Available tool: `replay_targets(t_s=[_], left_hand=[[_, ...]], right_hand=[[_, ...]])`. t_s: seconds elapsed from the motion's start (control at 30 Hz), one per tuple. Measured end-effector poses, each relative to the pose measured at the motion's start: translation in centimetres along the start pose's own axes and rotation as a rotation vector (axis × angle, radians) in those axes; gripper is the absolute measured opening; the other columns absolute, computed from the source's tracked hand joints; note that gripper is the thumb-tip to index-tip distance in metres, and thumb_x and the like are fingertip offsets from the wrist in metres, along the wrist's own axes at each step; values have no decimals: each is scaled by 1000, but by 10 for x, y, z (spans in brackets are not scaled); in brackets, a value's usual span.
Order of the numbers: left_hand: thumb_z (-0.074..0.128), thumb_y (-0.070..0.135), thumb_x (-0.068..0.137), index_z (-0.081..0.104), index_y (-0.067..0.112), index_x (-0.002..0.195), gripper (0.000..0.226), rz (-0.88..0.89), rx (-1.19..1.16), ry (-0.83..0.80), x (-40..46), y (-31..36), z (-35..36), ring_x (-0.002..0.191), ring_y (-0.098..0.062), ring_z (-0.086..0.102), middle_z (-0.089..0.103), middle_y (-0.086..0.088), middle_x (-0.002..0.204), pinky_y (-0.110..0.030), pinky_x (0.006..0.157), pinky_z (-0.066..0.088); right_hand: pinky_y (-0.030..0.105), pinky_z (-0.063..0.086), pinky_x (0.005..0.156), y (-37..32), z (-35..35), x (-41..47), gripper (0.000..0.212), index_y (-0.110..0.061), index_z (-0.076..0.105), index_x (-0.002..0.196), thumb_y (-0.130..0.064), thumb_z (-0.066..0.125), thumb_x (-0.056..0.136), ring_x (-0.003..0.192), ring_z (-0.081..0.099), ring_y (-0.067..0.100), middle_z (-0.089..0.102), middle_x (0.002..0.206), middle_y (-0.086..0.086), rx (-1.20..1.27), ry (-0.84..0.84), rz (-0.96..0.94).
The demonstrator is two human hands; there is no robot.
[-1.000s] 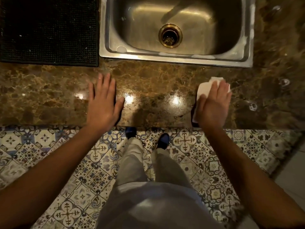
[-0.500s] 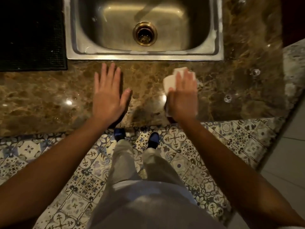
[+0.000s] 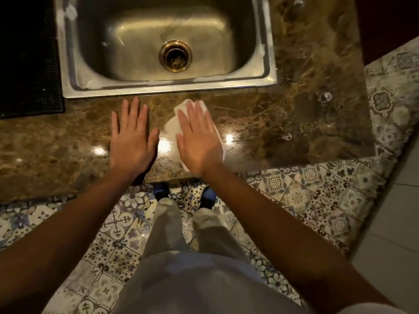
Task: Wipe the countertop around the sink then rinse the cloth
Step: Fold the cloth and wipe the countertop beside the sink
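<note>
A white cloth point(image 3: 172, 124) lies flat on the brown marble countertop point(image 3: 260, 123), just in front of the steel sink point(image 3: 268, 64). My right hand point(image 3: 198, 141) presses down on the cloth with fingers spread, covering most of it. My left hand point(image 3: 131, 139) rests flat and empty on the counter right beside it, fingers apart. The sink basin is empty, with a brass drain point(image 3: 175, 55) at its middle.
A black drying mat point(image 3: 27, 60) covers the counter left of the sink. Water drops point(image 3: 326, 96) sit on the counter to the right. The counter ends at the right over patterned floor tiles point(image 3: 317, 200). My legs and shoes stand below the front edge.
My right hand has slid the cloth leftward along the front counter strip, from the sink's right corner to near my left hand. The view has shifted too.
</note>
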State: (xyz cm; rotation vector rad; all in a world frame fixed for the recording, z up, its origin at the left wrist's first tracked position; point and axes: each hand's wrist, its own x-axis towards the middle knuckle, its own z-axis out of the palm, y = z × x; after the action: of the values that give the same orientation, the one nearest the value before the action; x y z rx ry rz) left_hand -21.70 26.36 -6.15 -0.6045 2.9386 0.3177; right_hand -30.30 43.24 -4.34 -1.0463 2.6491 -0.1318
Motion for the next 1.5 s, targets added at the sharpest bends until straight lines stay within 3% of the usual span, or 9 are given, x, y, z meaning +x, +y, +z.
replay_targets(t_s=[0.07, 0.27, 0.4, 0.6, 0.73, 0.83, 1.0, 1.27, 1.5], left_hand=[[22, 50, 107, 22, 8, 163, 70, 13, -29, -3, 0, 8, -6, 161, -33, 1, 9, -14, 174, -60, 128, 4], [26, 51, 109, 19, 19, 165, 66, 206, -72, -37, 41, 91, 0, 161, -32, -3, 5, -5, 175, -59, 128, 1], [28, 48, 110, 24, 18, 164, 62, 149, -21, 29, 43, 100, 16, 162, -33, 1, 10, -5, 175, -59, 128, 5], [19, 46, 111, 21, 17, 164, 61, 145, -33, 41, 45, 101, 18, 162, -30, -1, 8, -3, 175, -58, 129, 6], [16, 47, 111, 17, 14, 165, 63, 149, -3, 20, 43, 99, 18, 162, -31, -2, 6, -4, 175, -58, 129, 7], [18, 47, 111, 16, 14, 165, 63, 158, -17, 11, 44, 98, 19, 162, -33, -3, 5, -5, 175, -58, 129, 4], [18, 44, 112, 12, 14, 166, 63, 152, -18, 6, 44, 99, 19, 161, -32, -8, 0, -4, 175, -56, 129, -2], [19, 42, 112, 13, 12, 165, 61, 169, -1, 20, 43, 97, 21, 162, -32, -6, 2, -5, 175, -56, 129, -1], [15, 46, 110, 12, 14, 166, 64, 150, -8, 14, 44, 100, 21, 162, -31, -7, 1, -3, 175, -58, 129, 0]], right_hand=[[46, 1, 130, 30, -5, -10, 63, -14, 10, 164, -40, 21, 108, 159, -2, 31, 2, 172, 12, 26, -18, -58], [55, 18, 127, 180, -29, -73, 60, -13, 20, 162, -40, 25, 108, 158, 12, 34, 17, 170, 15, 47, 110, 488], [54, 18, 127, 189, -31, -53, 63, -5, 23, 160, -38, 22, 107, 158, 12, 35, 17, 169, 19, 75, 189, 688], [50, 10, 130, 88, -12, -15, 63, -8, 16, 162, -39, 24, 107, 159, 5, 36, 10, 170, 19, 136, 184, 387], [49, 15, 129, 101, -15, -26, 61, -14, 22, 162, -37, 31, 107, 159, 8, 31, 14, 171, 12, 130, 113, 223], [50, 31, 123, 171, -26, -43, 55, -18, 28, 159, -38, 31, 108, 154, 23, 32, 23, 169, 9, 123, 197, 422], [56, 23, 126, 186, -29, -34, 62, -5, 24, 160, -39, 20, 109, 158, 13, 37, 19, 169, 19, 92, 244, 749], [51, 13, 128, 82, -8, -2, 61, -9, 26, 161, -34, 29, 106, 159, 11, 34, 16, 170, 19, 99, 156, 280], [56, 17, 127, 200, -22, -82, 62, -9, 25, 161, -42, 18, 109, 158, 13, 35, 19, 169, 18, 70, 161, 588]])
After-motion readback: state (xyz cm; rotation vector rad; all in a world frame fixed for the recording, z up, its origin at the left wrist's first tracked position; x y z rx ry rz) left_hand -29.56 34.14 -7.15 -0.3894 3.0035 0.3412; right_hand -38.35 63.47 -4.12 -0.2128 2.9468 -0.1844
